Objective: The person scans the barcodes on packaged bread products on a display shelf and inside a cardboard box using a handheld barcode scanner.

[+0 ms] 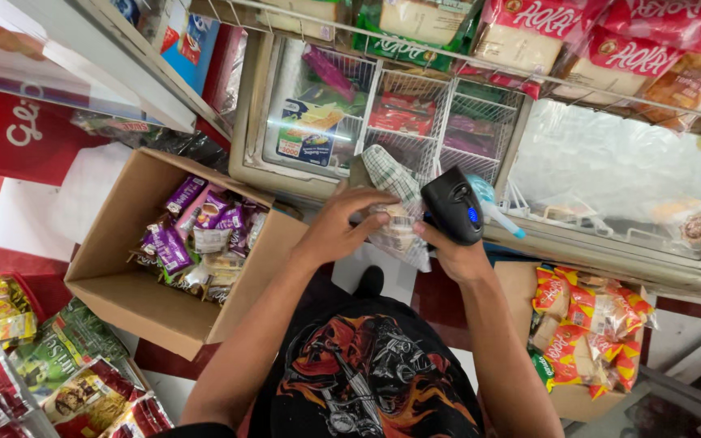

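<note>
1. Head view: the left hand (pixel 341 227) has its fingers (pixel 373 199) curled over the top and near side of a clear snack packet (pixel 397 235), gripping it.
2. The packet sits between the two hands, touching both, above the near rim of the freezer (pixel 610 174).
3. The right hand (pixel 456 255) is closed around a black scanner (pixel 453 204); its fingertips also touch the packet's right edge, so the packet lies just left of that grip.
4. A checked cloth (pixel 389 172) lies on the freezer rim just beyond the packet; whether it touches the packet cannot be told.
5. A pale blue bottle (pixel 492 207) lies just right of the scanner on the freezer rim.
6. Left of the left forearm stands an open carton (pixel 123 284) with purple and cream snack packs (pixel 196 235) inside.
7. Right of the right forearm, a second box (pixel 521 280) holds red-and-orange packets (pixel 590 324).
8. Far above the freezer, a wire shelf (pixel 480 65) carries bagged bread (pixel 594 36).
9. At near left, more snack bags (pixel 50 365) lie on the red and white floor (pixel 10 211).
</note>
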